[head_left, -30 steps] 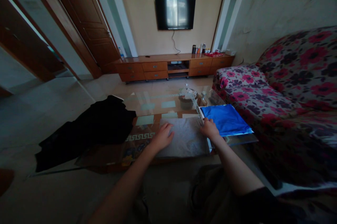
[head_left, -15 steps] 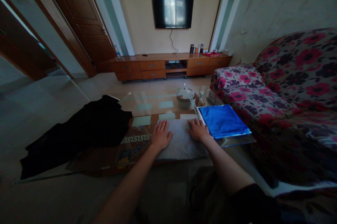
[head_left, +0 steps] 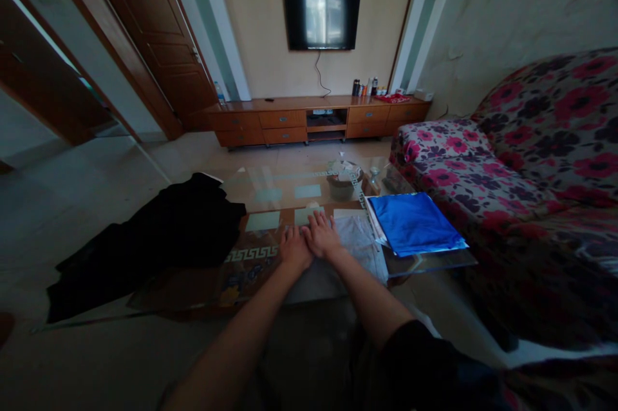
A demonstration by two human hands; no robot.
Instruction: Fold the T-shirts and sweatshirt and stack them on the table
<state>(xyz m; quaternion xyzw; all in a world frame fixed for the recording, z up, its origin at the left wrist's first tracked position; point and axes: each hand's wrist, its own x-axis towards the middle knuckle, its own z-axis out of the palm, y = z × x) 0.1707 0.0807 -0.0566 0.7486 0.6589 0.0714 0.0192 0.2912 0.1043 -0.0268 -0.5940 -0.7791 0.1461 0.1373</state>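
A grey folded cloth [head_left: 360, 247] lies near the front edge of the glass coffee table [head_left: 261, 198]. My left hand [head_left: 294, 248] rests flat at the cloth's left side, fingers stretched forward. Right beside it, touching or nearly so, my right hand [head_left: 322, 236] presses down with its fingers spread. Both hands hide part of the cloth's left side. To the right sits a blue folded cloth [head_left: 415, 223] on top of white sheets or packaging. On the left a black garment [head_left: 154, 237] is spread over the table's end.
A bowl-like container [head_left: 342, 182] with white tissue and a small glass object [head_left: 373, 176] stand at the table's far right. A flowered sofa [head_left: 449, 163] borders the right side. Beyond is a low wooden cabinet [head_left: 284, 121] beneath a wall television [head_left: 322, 18].
My right hand has moved left across the grey cloth to lie beside my left hand. The cloth's right part is now uncovered and looks lighter. My left hand has barely moved.
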